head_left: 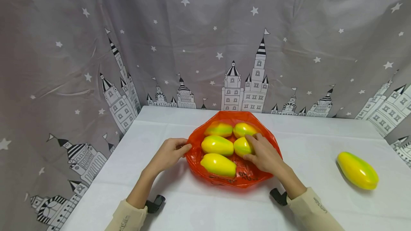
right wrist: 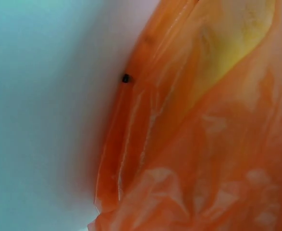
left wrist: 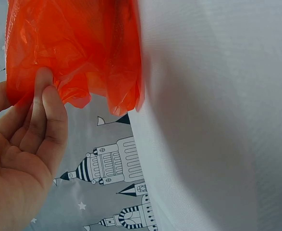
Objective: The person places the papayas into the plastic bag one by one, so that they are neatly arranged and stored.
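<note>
A red plastic bag (head_left: 247, 174) lies wide open in the middle of the table, with several glossy yellow-green papayas (head_left: 217, 145) inside it. My left hand (head_left: 170, 153) pinches the bag's left rim between thumb and fingers; in the left wrist view the fingers (left wrist: 54, 115) are curled at the red plastic (left wrist: 78, 48). Reaching in over the right rim, my right hand (head_left: 264, 152) grips a papaya (head_left: 242, 147) at the right of the group. The right wrist view shows only the bag (right wrist: 217, 159) with a yellow shape through it; the hand is hidden there.
Another papaya (head_left: 358, 170) lies on the white tabletop (head_left: 308, 142) to the right, apart from the bag. A grey curtain (head_left: 199, 20) with castles and stars hangs behind and along the left side. Dark wrist-worn devices (head_left: 155, 204) sit at both wrists.
</note>
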`<state>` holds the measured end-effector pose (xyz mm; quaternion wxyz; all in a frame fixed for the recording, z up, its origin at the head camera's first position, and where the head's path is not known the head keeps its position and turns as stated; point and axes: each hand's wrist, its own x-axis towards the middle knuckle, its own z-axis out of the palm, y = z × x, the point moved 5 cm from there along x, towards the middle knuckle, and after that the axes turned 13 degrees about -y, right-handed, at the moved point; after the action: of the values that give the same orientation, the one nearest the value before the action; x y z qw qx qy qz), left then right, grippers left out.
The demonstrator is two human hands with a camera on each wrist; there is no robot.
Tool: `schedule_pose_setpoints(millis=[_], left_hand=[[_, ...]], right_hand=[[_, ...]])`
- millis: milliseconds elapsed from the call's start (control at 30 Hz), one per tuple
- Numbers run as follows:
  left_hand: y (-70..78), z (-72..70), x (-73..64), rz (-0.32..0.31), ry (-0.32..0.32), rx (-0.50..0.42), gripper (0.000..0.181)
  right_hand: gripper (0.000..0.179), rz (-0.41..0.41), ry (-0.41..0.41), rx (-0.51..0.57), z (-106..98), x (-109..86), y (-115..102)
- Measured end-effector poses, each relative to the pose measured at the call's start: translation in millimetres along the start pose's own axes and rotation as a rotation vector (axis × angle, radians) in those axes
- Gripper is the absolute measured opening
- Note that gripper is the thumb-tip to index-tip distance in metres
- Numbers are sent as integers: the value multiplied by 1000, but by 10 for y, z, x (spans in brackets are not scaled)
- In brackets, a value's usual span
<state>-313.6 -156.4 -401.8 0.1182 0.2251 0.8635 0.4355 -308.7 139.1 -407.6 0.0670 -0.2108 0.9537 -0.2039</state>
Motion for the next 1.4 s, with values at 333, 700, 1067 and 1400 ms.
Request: schedule_pose_setpoints(millis=[333, 700, 1067, 1400], left_hand=[[-35, 22, 9, -23, 0, -1, 22], [-45, 20, 22, -25, -4, -1, 24], [-36, 32, 37, -25, -2, -7, 25], [-35, 26, 24, -48, 1, -5, 26]], right_hand=[[67, 15, -18, 0, 27, 8, 13], [66, 10, -13, -28, 10, 17, 2], [69, 21, -17, -50, -19, 12, -19], [68, -15, 18, -49, -52, -36, -92]])
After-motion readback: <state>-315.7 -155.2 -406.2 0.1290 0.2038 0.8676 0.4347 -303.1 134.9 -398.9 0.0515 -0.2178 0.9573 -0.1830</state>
